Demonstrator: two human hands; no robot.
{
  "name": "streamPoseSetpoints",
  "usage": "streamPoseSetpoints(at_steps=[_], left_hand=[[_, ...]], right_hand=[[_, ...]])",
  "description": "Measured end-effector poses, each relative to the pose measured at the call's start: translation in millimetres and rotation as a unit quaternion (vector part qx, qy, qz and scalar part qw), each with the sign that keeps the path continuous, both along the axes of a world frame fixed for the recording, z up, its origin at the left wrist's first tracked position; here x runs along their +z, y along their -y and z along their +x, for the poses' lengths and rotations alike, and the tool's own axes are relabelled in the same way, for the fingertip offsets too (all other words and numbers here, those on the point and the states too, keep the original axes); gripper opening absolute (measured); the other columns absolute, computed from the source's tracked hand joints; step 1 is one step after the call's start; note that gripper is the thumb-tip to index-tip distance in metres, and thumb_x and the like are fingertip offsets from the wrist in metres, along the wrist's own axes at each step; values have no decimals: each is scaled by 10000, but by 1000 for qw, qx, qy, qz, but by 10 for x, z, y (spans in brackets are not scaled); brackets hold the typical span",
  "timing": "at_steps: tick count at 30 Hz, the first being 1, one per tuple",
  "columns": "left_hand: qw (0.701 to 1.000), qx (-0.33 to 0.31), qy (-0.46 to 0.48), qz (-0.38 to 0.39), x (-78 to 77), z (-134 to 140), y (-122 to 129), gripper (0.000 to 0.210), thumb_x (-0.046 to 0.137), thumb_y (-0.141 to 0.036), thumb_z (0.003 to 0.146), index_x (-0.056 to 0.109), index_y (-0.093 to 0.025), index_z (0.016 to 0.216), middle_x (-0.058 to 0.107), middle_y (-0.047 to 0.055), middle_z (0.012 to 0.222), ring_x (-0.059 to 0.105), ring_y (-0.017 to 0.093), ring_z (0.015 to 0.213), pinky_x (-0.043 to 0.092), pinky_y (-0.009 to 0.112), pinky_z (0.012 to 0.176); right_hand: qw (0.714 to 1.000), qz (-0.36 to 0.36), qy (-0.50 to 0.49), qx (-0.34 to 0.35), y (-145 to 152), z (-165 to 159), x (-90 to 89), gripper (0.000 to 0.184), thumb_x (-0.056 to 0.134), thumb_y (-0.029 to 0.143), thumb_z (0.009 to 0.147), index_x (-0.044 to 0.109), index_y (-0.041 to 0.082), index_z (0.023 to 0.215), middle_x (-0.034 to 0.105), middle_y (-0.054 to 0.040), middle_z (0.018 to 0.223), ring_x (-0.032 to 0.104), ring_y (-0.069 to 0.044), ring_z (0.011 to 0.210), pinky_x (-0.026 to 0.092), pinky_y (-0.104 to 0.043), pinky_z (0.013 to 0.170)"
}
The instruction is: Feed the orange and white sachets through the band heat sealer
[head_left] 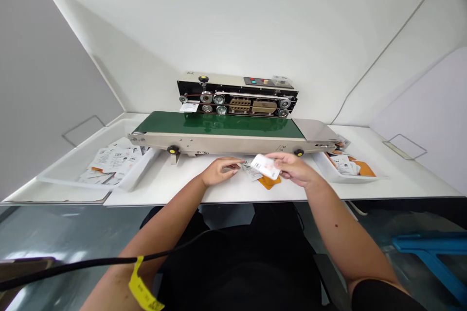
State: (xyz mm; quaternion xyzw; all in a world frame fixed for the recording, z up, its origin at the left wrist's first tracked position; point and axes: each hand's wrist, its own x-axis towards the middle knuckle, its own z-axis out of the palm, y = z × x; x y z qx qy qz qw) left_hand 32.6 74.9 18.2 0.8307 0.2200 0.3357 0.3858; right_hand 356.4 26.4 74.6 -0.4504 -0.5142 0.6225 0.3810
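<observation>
My right hand (297,169) grips a small flat white packet (267,166) with dark print by its right end, above the table's front part. Under it lie an orange packet (269,182) and a white printed packet (251,172), both partly covered. My left hand (222,171) hovers just left of these, thumb and fingers apart, with nothing in it. Its fingertips come close to the white packet on the table; whether they touch it I cannot tell. Behind both hands stands a band sealing machine (237,99) with a green conveyor belt (219,125). Another white packet (189,107) sits at the machine's left end.
To the left, a translucent bin (136,175) holds several white packets (113,161). A smaller bin (328,172) on the right contains white and orange packets (365,168). Across my left forearm hangs a black cable (91,261) with a yellow tag (142,289). Grey panels flank the table.
</observation>
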Motion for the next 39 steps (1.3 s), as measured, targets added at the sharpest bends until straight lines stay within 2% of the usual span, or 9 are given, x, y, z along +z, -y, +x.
streamPoseSetpoints(at_steps=[3,7,12,19,27,29,32,36,39], left_hand=[[997,42,-35,50,-49,-12,-39,417,627,-390,987,688,-191,1348,726,134,1272,724,206,1010,599,354,940],[990,80,-72,91,-113,-20,-113,415,624,-420,972,697,-186,1307,726,131,1241,711,203,973,603,327,862],[987,82,-83,107,-143,-32,-154,403,608,-437,980,699,-184,1281,716,134,1246,703,198,960,599,313,827],[988,80,-76,112,-179,-36,-189,379,603,-425,983,701,-175,1251,710,136,1244,695,198,954,592,329,858],[987,61,-65,136,-179,-31,-214,378,600,-451,995,709,-173,1227,711,149,1245,693,230,1076,575,364,951],[983,63,-69,158,-184,-29,-226,364,604,-437,997,709,-179,1231,715,148,1251,680,245,1146,544,394,1028],[976,63,-106,181,-208,-14,-231,416,635,-426,978,671,-202,1328,681,143,1364,627,276,1284,468,448,1141],[962,42,-199,181,-258,33,-206,684,705,-497,918,523,-238,1524,487,127,1604,477,328,1473,395,488,1211],[951,36,-246,185,-289,62,-193,714,686,-545,921,504,-250,1544,455,118,1626,447,345,1496,380,505,1218]], right_hand=[[977,115,-32,-179,-201,379,334,536,842,337,722,703,160,1209,705,-31,762,434,-53,450,256,-175,385],[896,177,-69,-402,-691,790,667,387,743,189,745,653,170,1121,650,9,660,498,-73,442,345,-152,387],[873,116,-22,-474,-1215,845,758,217,657,53,752,614,150,942,627,11,612,549,-79,436,495,-174,432],[910,67,8,-410,-1502,441,641,138,660,24,800,624,126,886,572,19,520,496,-67,398,435,-141,381],[929,77,54,-358,-1530,138,677,231,714,110,813,647,149,1031,673,-34,748,585,-102,537,501,-199,479],[890,180,122,-402,-1327,59,660,279,691,189,845,665,170,1121,687,-57,923,614,-120,655,537,-233,569],[777,406,241,-416,-775,-150,436,320,582,276,926,684,209,1221,668,-99,1145,636,-182,889,568,-323,805],[768,534,349,-42,22,-511,-214,290,544,294,960,762,247,1145,715,-98,956,650,-248,887,557,-410,861],[769,492,404,59,292,-703,-682,379,543,315,978,705,253,1315,739,-112,1113,648,-297,1099,532,-497,1001]])
